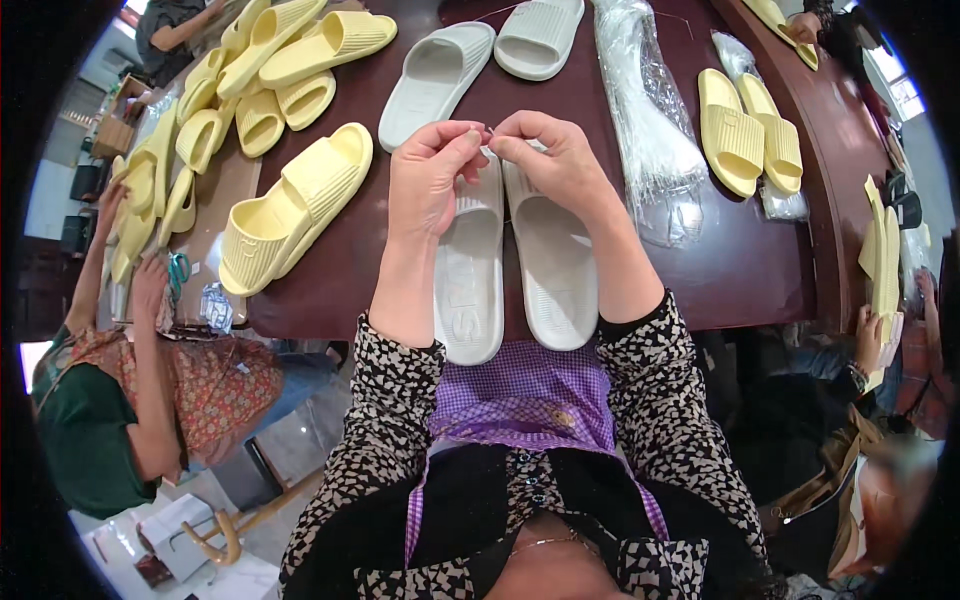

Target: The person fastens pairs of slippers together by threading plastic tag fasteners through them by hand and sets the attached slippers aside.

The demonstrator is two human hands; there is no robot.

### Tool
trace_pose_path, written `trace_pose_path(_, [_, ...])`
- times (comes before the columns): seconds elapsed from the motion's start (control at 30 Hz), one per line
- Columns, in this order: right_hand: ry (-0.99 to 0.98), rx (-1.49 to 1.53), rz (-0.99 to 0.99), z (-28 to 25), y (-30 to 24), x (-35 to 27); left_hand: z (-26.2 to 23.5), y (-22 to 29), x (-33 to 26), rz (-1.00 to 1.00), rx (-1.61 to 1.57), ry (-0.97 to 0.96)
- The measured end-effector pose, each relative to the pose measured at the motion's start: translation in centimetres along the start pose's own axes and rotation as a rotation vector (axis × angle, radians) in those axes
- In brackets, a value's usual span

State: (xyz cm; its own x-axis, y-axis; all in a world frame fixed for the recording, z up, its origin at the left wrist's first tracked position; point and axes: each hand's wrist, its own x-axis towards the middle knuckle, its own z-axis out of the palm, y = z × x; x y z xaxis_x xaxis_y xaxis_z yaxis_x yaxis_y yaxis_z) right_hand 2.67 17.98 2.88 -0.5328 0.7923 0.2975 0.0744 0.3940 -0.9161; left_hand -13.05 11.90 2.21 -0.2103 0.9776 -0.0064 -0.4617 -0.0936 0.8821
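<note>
Two grey slide sandals stand side by side at the table's near edge, the left slide (468,290) and the right slide (556,275), with their open heels toward me. Over their toe ends, my left hand (432,172) and my right hand (556,160) meet, thumbs and forefingers pinched together. Whatever is between the fingertips is too small to make out, though a thin dark bit shows there. My hands partly cover the straps of both slides. Just beyond them lie another grey slide (432,90) and its like (540,38).
Yellow slides (295,210) lie to the left, near a pile of more yellow slides (330,50). On the right are a clear plastic bundle of white strands (650,120) and a yellow pair (732,140). Co-workers sit at both sides; one person's hand (150,285) is near teal scissors (178,270).
</note>
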Motion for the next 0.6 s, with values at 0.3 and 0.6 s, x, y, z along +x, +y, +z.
trace_pose_path(0.3, [0.021,-0.169,-0.057,0.20,-0.65,-0.24,0.19,-0.35,-0.25,0.036,0.101,0.042])
trace_pose_path(0.6, [0.037,-0.223,-0.067,0.36,-0.10,-0.25,0.06,-0.48,-0.24,0.020,0.119,0.037])
